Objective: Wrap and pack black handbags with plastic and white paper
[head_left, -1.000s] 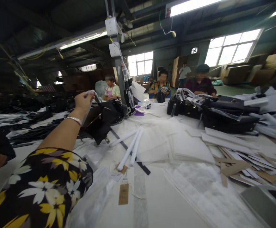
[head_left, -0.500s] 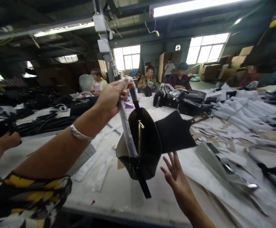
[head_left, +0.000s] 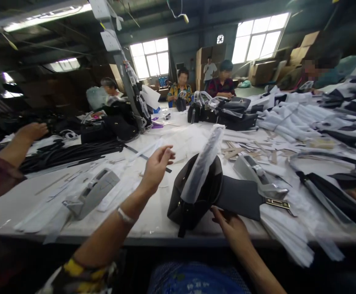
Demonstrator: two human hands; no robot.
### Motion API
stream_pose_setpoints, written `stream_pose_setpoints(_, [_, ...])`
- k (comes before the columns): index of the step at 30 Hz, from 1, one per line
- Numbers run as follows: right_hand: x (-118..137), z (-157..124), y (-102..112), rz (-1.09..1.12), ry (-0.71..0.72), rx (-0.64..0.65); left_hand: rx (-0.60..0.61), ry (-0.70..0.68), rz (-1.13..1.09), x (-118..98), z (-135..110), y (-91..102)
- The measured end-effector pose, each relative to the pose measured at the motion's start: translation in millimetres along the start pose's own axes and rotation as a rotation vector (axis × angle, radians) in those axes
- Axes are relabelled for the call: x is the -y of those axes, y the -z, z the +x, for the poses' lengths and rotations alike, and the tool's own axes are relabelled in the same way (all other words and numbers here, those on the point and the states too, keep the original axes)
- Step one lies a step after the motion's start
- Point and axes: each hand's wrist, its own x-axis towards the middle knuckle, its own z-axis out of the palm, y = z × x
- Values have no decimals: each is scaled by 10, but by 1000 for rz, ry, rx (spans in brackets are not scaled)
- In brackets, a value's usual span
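A black handbag (head_left: 196, 196) rests on the white table (head_left: 153, 220) near its front edge, its flap (head_left: 240, 198) spread to the right. Its plastic-wrapped handle (head_left: 204, 163) stands up above it. My right hand (head_left: 231, 224) grips the bag's lower edge under the flap. My left hand (head_left: 158, 165) hovers just left of the handle, fingers loosely apart and holding nothing.
Grey tape dispensers sit at the left (head_left: 93, 192) and right (head_left: 257, 175) of the bag. Black straps (head_left: 67, 153) lie at the left, where another person's hand (head_left: 31, 130) reaches. Finished bags (head_left: 226, 114), white wrapped rolls (head_left: 297, 118) and seated workers fill the far side.
The bag came down from the air onto the table. My left hand let go of the wrapped handle and dropped lower. My right hand went from open to gripping the bag.
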Motion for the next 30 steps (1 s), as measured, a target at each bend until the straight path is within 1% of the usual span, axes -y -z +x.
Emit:
stream_pose_setpoints(2, [15, -154, 41, -6, -9, 91, -216, -58, 97, 241, -574, 151])
stream_pose_setpoints(3, [29, -235, 36, -2, 15, 138, -292, -46, 159, 384, -869, 182])
stream_pose_setpoints(4, [47, -305, 17, -1, 58, 170, -320, -5, 218, 533, -1145, 183])
stream_pose_setpoints(5, [69, -357, -13, -2, 105, 189, -287, 32, 266, 677, -1387, 155])
stream_pose_setpoints(6, [94, -384, -48, -8, 150, 188, -227, 34, 296, 808, -1581, 106])
stream_pose_setpoints(7, [121, -386, -86, -26, 191, 172, -161, 12, 341, 918, -1718, 47])
stream_pose_setpoints(8, [148, -362, -121, -58, 232, 156, -109, -15, 403, 1005, -1797, -13])
stream_pose_setpoints(10, [202, -252, -178, -145, 314, 155, -38, -55, 553, 1103, -1799, -100])
stream_pose_setpoints(12, [265, -100, -217, -217, 387, 207, -22, -54, 698, 1126, -1662, -114])
stream_pose_setpoints(14, [343, 47, -249, -258, 440, 267, -13, -44, 765, 1123, -1480, -72])
stream_pose_setpoints(16, [436, 160, -298, -283, 477, 289, 0, -38, 734, 1139, -1332, -21])
stream_pose_setpoints(18, [526, 229, -370, -329, 491, 245, 9, -19, 664, 1191, -1262, -5])
stream_pose_setpoints(20, [591, 255, -455, -402, 472, 175, -9, 3, 600, 1258, -1279, -38])
stream_pose_setpoints(22, [613, 248, -529, -477, 441, 118, -29, 7, 549, 1310, -1349, -103])
stream_pose_setpoints(25, [571, 218, -585, -543, 427, 118, -26, 28, 475, 1317, -1439, -155])
stream_pose_setpoints(27, [527, 220, -581, -533, 449, 161, 2, 57, 459, 1279, -1433, -66])
stream_pose_setpoints(28, [509, 232, -569, -502, 457, 190, 3, 73, 473, 1255, -1405, 35])
stream_pose_setpoints(30, [487, 271, -535, -407, 430, 283, -54, 110, 535, 1219, -1306, 354])
